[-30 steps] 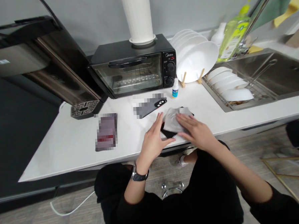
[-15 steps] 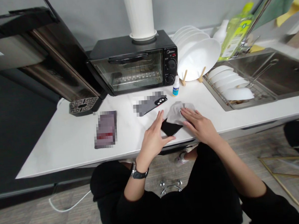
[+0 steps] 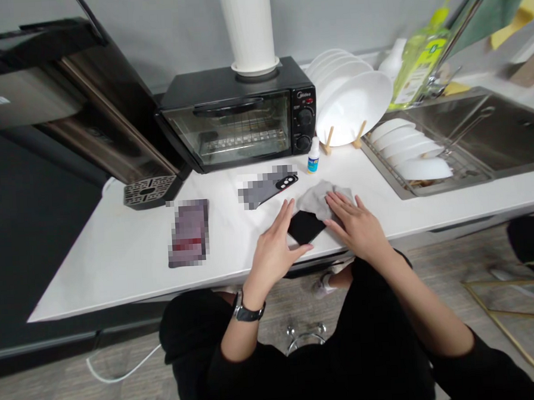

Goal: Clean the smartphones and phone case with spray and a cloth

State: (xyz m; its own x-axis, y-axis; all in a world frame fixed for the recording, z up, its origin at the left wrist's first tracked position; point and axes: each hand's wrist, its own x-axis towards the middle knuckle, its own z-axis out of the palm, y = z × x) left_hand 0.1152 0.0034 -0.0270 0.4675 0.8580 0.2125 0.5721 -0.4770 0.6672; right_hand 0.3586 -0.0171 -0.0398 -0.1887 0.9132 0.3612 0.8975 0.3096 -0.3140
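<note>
A flat black phone [image 3: 305, 228] lies on the white counter between my hands. My left hand [image 3: 273, 247] braces it, with straight fingers along its left side and the thumb spread at its near corner. On a crumpled light grey cloth [image 3: 314, 199] my right hand [image 3: 355, 222] lies flat, fingers stretched and slightly apart. That cloth covers the far part of the phone. Just beyond it stands a small white spray bottle [image 3: 313, 156] with a blue label. A partly pixelated dark grey phone or phone case [image 3: 273, 186] with round camera openings lies behind my left hand.
Farther left on the counter [image 3: 131, 261] is a pixelated, purplish phone-like slab [image 3: 190, 231]. A toaster oven [image 3: 240, 127], upright white plates [image 3: 352, 109] and a tall dark drink machine [image 3: 110, 107] line the back. Bowls [image 3: 419, 147] sit in a rack by the sink [image 3: 505, 128].
Under my right hand the cloth has shifted and its folds look different. My right fingers are spread a little wider. My left hand keeps its place by the phone.
</note>
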